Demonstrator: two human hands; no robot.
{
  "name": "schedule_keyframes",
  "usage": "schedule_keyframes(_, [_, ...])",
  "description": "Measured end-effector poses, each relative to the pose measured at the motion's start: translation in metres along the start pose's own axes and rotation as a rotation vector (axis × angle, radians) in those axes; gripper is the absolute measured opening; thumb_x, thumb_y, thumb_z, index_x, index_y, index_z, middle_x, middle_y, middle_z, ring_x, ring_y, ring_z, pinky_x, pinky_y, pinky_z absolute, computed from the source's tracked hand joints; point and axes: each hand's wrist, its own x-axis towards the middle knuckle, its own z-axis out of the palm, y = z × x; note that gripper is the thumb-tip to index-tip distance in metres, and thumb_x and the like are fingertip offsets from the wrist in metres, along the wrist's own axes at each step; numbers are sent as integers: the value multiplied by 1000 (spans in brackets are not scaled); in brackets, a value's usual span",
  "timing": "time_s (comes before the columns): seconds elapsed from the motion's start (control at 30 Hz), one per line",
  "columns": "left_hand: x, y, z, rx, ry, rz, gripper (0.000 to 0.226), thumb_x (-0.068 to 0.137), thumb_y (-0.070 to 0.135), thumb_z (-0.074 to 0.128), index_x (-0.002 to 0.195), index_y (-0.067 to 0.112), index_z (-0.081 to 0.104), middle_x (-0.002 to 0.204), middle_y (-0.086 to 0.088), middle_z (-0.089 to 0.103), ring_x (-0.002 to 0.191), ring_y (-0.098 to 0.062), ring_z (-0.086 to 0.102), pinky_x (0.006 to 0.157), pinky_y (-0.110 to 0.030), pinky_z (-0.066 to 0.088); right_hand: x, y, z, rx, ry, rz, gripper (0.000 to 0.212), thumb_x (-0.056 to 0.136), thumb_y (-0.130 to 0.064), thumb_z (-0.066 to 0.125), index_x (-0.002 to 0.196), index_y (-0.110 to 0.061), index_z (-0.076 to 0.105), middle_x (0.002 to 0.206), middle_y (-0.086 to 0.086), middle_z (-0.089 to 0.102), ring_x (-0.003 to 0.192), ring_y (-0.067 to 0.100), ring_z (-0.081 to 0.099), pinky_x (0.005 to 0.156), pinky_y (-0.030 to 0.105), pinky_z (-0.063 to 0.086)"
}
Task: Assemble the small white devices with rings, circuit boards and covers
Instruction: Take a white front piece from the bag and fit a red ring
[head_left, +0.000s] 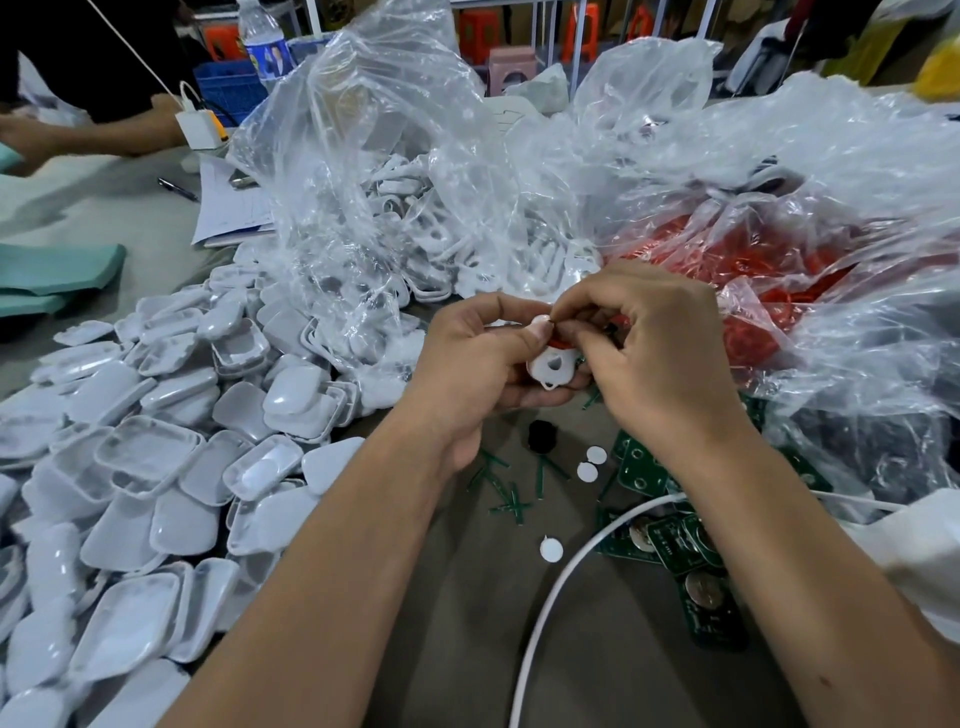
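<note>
Centrally in the frame, both hands meet over the grey table (467, 597). Left hand (478, 358) curled under and around a small white device shell (551, 368), thumb pressed on its top edge; the shell's face shows a teardrop opening and a small loop at its lower end. Right hand (649, 343) closed in a pinch, thumb and forefinger tips at the shell's upper edge, gripping a red ring (561, 343) of which only a sliver shows between the fingers. Whether the ring is seated in the shell: cannot tell.

Left half of frame: large loose heap of white covers (156, 467), some face up, some face down. Upper centre: clear plastic bag (374, 197) holding more white shells. Right of centre: second clear bag with red rings (753, 270) inside. Lower right: green circuit boards (675, 540) with round coin cells, lying near the right forearm; green snapped-off strips (509, 493) and three white round stickers (587, 470) scattered on the table between the forearms. A small black part (543, 435) lies just below the hands. White cable (561, 587) arcs from bottom centre to the right.

Upper left: another person's forearm (88, 135), a white charger block (200, 127), a water bottle (265, 44), papers with a pen (177, 188).
</note>
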Motion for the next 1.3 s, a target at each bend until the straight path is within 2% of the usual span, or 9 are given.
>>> schedule_keyframes(0.2, [2,-2,0,41,-8,22,16,98,6,66,110,-4,68,100,-29,73,75,-31,76,63,-32,62,0,1,1,3,-4,21,14,86,-4,79,92,-15,81,86,-3,72,79,7,65,74,17,53])
schedule_keyframes(0.4, [3,-5,2,95,4,76,8,94,0,69,102,-2,68,86,-25,74,70,-26,76,59,-27,60,-1,1,1,-9,-17,33,14,85,-2,79,93,-14,81,86,-2,72,78,9,66,74,24,56])
schedule_keyframes(0.53, [5,-7,3,109,54,64,5,95,-4,65,97,-1,68,74,-13,73,62,-22,73,55,-28,58,-1,-1,1,-12,-40,24,16,83,-1,80,92,-14,81,85,-2,71,76,8,63,73,8,47])
schedule_keyframes(0.6, [5,-7,2,99,54,65,7,95,-6,64,100,-3,67,76,-13,74,62,-22,73,56,-30,59,-1,-2,1,5,-40,25,15,83,-1,81,91,-14,81,86,-2,71,77,8,64,72,7,46])
schedule_keyframes(0.8, [3,-4,-1,1,21,20,12,100,4,61,103,-4,69,84,-16,75,70,-27,75,62,-37,63,-1,-2,-1,-6,-27,4,16,82,0,80,90,-13,82,88,1,73,80,14,67,75,30,56])
schedule_keyframes(0.87, [4,-5,0,8,24,18,13,100,4,60,106,-5,69,85,-18,76,70,-27,75,63,-37,64,-1,-3,-2,-10,-20,6,15,82,0,80,89,-13,82,87,1,73,80,14,66,75,30,55])
schedule_keyframes(1.03, [4,1,-6,-91,-32,-30,19,97,1,63,114,-6,65,90,-19,75,75,-29,76,67,-41,65,-1,-3,-3,41,0,19,14,83,-2,80,89,-15,81,86,-4,70,78,7,65,73,17,52])
schedule_keyframes(1.2, [4,4,-9,-223,-77,-77,19,90,-2,66,108,2,68,89,-16,77,74,-28,77,73,-44,65,0,-3,-6,97,28,2,14,85,-4,81,91,-16,81,89,-3,72,79,6,67,72,20,54])
schedule_keyframes(1.3, [5,3,-5,-280,-43,-66,29,74,6,74,103,6,72,89,-14,78,74,-28,76,75,-42,65,0,-4,-5,142,94,35,10,85,-6,82,90,-14,79,86,-4,72,75,6,68,69,25,57])
